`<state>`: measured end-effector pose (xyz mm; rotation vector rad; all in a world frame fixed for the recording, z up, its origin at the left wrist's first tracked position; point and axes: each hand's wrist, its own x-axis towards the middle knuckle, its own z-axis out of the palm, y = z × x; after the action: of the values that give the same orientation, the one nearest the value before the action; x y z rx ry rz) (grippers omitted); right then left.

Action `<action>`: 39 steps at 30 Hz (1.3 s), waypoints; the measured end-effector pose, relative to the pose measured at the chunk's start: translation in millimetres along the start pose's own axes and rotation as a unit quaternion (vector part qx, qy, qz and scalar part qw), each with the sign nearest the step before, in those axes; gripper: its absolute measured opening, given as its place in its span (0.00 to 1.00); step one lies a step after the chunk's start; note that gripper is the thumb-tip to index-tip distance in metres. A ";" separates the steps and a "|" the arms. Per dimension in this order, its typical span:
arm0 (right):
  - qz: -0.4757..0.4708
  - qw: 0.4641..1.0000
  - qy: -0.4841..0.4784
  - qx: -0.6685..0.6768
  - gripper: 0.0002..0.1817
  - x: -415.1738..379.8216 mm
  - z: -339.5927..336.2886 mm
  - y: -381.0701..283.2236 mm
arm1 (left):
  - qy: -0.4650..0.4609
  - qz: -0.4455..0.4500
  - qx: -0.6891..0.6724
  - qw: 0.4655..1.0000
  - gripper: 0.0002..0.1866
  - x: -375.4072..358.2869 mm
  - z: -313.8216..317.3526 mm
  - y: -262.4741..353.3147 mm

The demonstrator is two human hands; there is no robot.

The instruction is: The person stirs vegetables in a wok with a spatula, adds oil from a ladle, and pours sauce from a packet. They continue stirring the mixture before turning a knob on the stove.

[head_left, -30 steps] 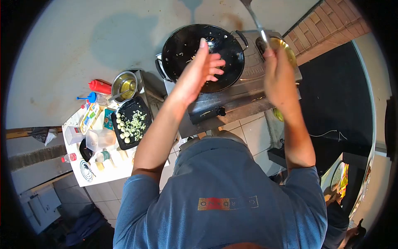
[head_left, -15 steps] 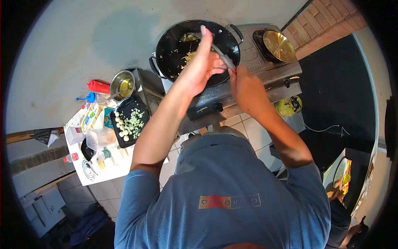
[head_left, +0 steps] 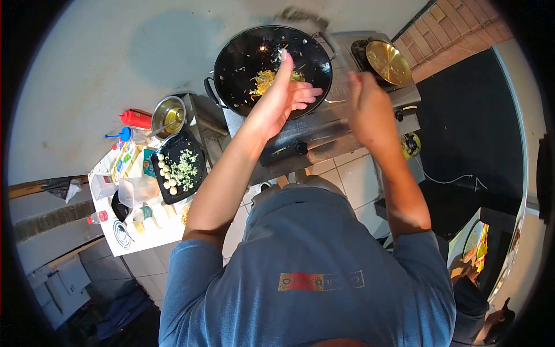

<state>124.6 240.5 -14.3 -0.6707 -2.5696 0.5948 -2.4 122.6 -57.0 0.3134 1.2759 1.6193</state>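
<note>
My left hand (head_left: 287, 92) is stretched over the near side of a black wok (head_left: 237, 55), thumb up and fingers apart, holding nothing. Shredded yellow and orange food (head_left: 263, 82) lies in the wok beyond that hand, with small bits scattered up the sides. To the right of the wok, my right hand (head_left: 372, 110) is closed around the handle of a long spatula (head_left: 332, 39). The spatula is smeared by motion, its head raised at the wok's far right rim. Bits of white food lie in the wok near the far side.
A golden pan (head_left: 388, 62) sits on the right burner of the metal stove (head_left: 347, 136). To the left are a steel bowl (head_left: 169, 115) with yellow liquid and a ladle, a black tray (head_left: 167, 195) of chopped greens and white balls, and a red squeeze bottle (head_left: 136, 118). A person's hand shows at lower right.
My right hand has swung right, away from my left hand, lifting the spatula out of the wok. My left hand's fingers have spread. The food in the wok has shifted.
</note>
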 end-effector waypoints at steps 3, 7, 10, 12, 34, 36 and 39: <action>-0.001 0.997 0.052 0.057 0.15 -6.3 -2.2 -5.5 | 0.001 0.021 -0.024 1.000 0.57 1.6 2.7 9.8; -0.017 0.999 -0.038 0.007 0.16 -21.9 27.4 4.1 | -0.042 0.059 -0.002 0.997 0.57 5.7 9.2 9.0; 0.004 0.998 0.026 0.051 0.16 -9.7 -1.4 2.9 | 0.009 0.018 0.009 1.000 0.58 3.0 8.2 1.2; 0.012 0.998 0.037 0.057 0.16 -13.5 0.3 2.3 | 0.009 0.025 -0.008 1.000 0.58 2.9 7.2 4.5; -0.171 0.881 -0.217 -0.385 0.13 173.5 37.0 -8.2 | 0.477 0.160 0.516 0.694 0.21 -50.5 -147.2 17.6; -0.105 0.867 -0.281 -0.398 0.12 172.3 54.2 -32.9 | 0.490 0.146 0.520 0.684 0.22 -41.2 -159.9 9.6; -0.122 0.845 -0.350 -0.384 0.12 180.8 99.9 -11.8 | 0.449 0.105 0.497 0.735 0.23 -28.2 -164.6 1.5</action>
<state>-72.5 298.3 -39.5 -0.3527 -3.5299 -0.4211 -106.6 4.6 -112.7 0.3149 2.9390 1.0751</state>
